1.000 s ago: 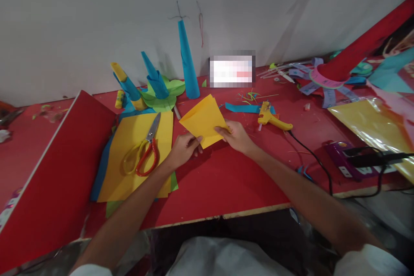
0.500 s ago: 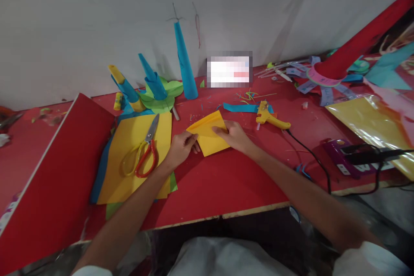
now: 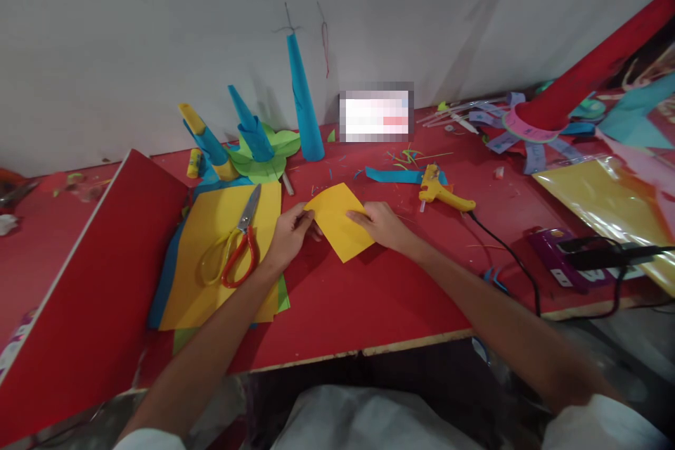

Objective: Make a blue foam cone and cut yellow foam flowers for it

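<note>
A red board (image 3: 100, 274) slants at far left; beside it, scissors (image 3: 244, 225) lie on yellow sheets (image 3: 203, 225). Next, the left hand (image 3: 287, 233) pinches the left corner of a yellow paper piece (image 3: 342, 226) in front of the person, over the red counter (image 3: 363, 302). The right hand (image 3: 380, 223) grips its right side, thumb on top. Farther right, a yellow glue gun (image 3: 440, 191) lies across a blue strip (image 3: 393, 174).

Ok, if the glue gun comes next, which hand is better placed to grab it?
Probably the right hand: it is nearer the glue gun. The left hand is across the held yellow paper, nearer the scissors. Both hands hold the paper, so the left would have to support it alone.
</note>
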Demonstrator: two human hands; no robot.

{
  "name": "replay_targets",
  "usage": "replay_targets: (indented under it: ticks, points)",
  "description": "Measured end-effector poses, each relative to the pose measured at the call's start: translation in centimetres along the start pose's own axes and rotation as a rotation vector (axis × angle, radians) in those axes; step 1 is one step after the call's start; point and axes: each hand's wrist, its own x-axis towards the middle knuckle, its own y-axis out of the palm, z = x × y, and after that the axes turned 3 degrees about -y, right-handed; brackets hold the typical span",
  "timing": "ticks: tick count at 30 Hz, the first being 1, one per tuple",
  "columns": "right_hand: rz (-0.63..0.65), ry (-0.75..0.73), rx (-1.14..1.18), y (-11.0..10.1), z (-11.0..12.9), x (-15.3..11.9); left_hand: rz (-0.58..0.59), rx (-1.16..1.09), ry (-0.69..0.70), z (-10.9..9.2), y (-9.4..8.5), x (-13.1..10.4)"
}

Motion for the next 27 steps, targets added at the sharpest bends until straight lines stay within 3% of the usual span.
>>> replay_targets:
  ticks: [9, 17, 27]
  points:
    - [-0.078, 0.024, 0.025, -0.5, 0.7, 0.0, 0.123, 0.091, 0.007, 0.2, 0.5, -0.4]
    - [0.002, -0.040, 0.116, -0.8, 1.5, -0.2, 0.065, 0.027, 0.007, 0.0, 0.1, -0.3]
    - [0.029, -0.017, 0.177, -0.8, 1.0, -0.1, -0.117, 0.097, 0.066, 0.5, 0.5, -0.4]
